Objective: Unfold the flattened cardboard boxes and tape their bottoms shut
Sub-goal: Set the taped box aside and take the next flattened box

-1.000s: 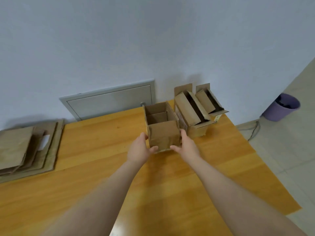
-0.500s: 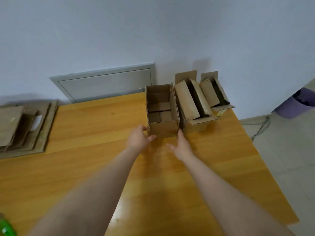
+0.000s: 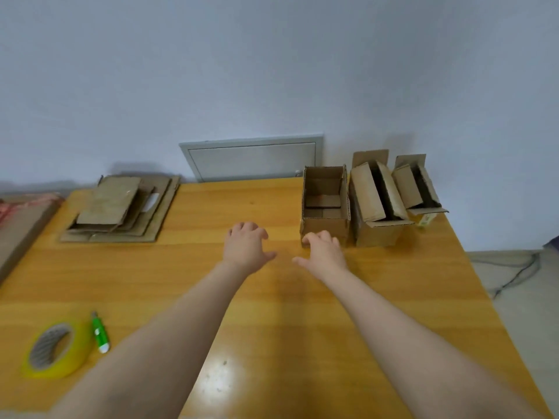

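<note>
An unfolded small cardboard box (image 3: 325,219) stands upright and open-topped at the table's far right. Two more unfolded boxes, a larger one (image 3: 376,216) and a smaller one (image 3: 419,189), stand to its right with their top flaps up. A stack of flattened boxes (image 3: 121,210) lies at the far left. My left hand (image 3: 246,247) hovers over the table, empty, fingers spread. My right hand (image 3: 325,255) is just in front of the small box, empty and spread, fingertips close to its front wall. A yellow tape roll (image 3: 54,350) lies at the near left.
A green utility knife (image 3: 99,332) lies beside the tape roll. The wooden table (image 3: 272,313) ends at the right, with floor and a cable (image 3: 514,273) beyond. A grey wall panel (image 3: 254,158) sits behind the table. A large cardboard piece (image 3: 18,228) lies at the far left.
Both hands let go of the small box after setting it beside the other two, then drew back toward me. The view swung left, bringing the tape and knife into sight.
</note>
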